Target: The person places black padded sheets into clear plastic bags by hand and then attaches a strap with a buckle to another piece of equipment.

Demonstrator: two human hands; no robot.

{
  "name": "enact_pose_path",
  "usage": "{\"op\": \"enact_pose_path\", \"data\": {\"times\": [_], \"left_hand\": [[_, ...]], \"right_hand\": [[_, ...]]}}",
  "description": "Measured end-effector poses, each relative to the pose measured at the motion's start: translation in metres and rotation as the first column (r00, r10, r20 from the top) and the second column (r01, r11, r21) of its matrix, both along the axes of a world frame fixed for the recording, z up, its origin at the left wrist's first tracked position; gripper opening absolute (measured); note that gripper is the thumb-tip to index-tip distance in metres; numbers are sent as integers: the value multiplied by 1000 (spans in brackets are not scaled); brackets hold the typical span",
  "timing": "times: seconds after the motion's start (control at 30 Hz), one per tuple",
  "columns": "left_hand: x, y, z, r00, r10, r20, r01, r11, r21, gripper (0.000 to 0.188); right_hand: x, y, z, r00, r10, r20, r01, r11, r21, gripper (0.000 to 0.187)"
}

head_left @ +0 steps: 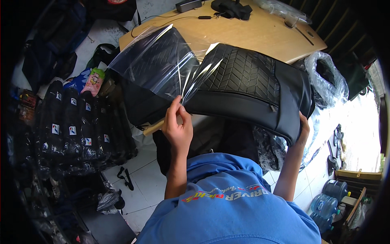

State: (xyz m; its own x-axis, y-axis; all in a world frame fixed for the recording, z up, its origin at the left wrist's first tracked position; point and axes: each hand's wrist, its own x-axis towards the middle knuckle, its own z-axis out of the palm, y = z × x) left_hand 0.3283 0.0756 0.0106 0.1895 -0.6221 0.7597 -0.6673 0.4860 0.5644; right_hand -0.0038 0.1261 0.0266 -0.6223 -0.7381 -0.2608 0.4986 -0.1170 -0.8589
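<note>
Though beyond left hand's pinch on film, black bag in curled right hand.

1. Right hand: fingers partly hidden behind the black bag
2. Clear film: reflections obscure what lies beneath
3. Blue shirt: cut by lower edge
4. Dark item, upper left: cut by top edge

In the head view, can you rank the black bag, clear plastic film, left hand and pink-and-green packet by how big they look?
Largest to smallest:
1. Black bag
2. Clear plastic film
3. Left hand
4. Pink-and-green packet
</note>
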Motion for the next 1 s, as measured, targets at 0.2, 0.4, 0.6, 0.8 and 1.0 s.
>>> {"op": "enact_pose_path", "data": {"times": [0.2, 0.4, 0.6, 0.8, 1.0], "left_hand": [[-2, -7, -1, 917, 9, -400, 46, 991, 127, 28], [2, -6, 22, 692, -47, -720, 234, 959, 162, 25], [6, 1, 19, 732, -112, -672, 283, 947, 151, 27], [18, 1, 0, 957, -152, -248, 175, 982, 72, 31], [21, -2, -2, 978, -140, -156, 152, 986, 71, 34]], "right_hand": [[-6, 32, -5, 961, 277, -8, -277, 961, 15, 40], [-12, 43, 4, 853, 491, 177, -516, 843, 153, 46], [6, 36, 23, 935, 247, 256, -292, 943, 158, 41], [14, 37, 25, 968, 242, 65, -249, 951, 182, 34], [19, 36, 24, 966, 254, -47, -243, 955, 171, 34]]}}
